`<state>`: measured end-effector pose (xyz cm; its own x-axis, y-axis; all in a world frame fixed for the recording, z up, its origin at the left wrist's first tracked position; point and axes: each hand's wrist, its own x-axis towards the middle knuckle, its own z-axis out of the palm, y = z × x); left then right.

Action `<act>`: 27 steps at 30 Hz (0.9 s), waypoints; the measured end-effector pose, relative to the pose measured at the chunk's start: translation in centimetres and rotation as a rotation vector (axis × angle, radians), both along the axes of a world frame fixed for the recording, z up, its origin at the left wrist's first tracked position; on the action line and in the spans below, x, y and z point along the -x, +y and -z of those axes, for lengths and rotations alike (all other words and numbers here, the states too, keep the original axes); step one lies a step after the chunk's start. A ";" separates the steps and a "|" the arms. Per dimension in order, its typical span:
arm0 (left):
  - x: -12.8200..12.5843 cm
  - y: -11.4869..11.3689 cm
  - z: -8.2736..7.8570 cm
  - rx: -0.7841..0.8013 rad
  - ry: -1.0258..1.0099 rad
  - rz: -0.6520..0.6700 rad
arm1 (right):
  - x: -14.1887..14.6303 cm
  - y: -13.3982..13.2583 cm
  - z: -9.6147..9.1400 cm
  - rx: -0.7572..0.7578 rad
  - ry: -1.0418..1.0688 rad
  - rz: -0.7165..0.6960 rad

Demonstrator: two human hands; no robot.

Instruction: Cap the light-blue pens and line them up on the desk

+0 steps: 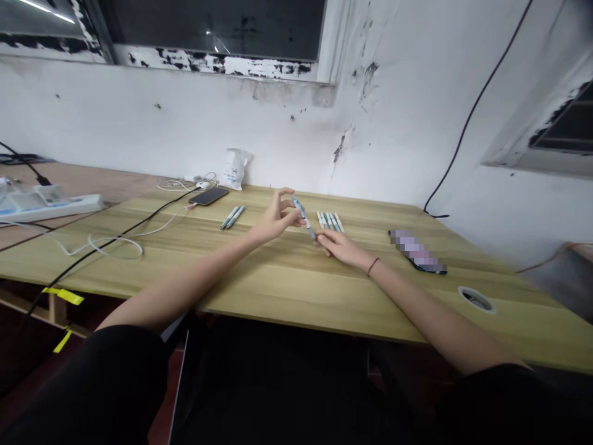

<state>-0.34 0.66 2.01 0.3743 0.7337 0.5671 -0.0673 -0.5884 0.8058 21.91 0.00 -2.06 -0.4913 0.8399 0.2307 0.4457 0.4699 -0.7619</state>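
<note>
Above the middle of the wooden table I hold a slim blue and white pen (pixel 304 217), tilted, its upper end leaning left. My left hand (pixel 281 214) pinches it along the upper part between thumb and fingers, with the index finger raised. At the lower end, the fingers of my right hand (pixel 340 246) close on the same pen. Just beyond my right hand several pale pens (pixel 330 221) lie side by side in a row. Left of my left hand, two more pens (pixel 232 217) lie together on the table.
A dark phone (pixel 209 196) on a white cable and a white pouch (pixel 236 168) are at the back left. At the far left sits a power strip (pixel 50 207). A patterned, blurred-out object (pixel 417 251) and a round cable hole (pixel 477 299) are to the right.
</note>
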 end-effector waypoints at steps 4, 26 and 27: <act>0.1 0.1 0.0 -0.021 0.041 0.008 | -0.2 -0.1 -0.3 0.068 0.020 -0.062; 2.3 0.8 -1.1 -0.912 0.793 -0.317 | -2.4 0.5 -1.9 -0.345 -0.469 0.145; 2.2 0.8 -0.9 -0.884 0.796 -0.332 | -2.4 0.5 -1.8 -0.387 -0.490 0.167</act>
<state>-2.50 1.43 2.90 0.7106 0.3393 0.6163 0.5164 -0.8465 -0.1294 24.32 0.51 -0.24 -0.4861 0.8153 0.3145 0.7901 0.5638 -0.2405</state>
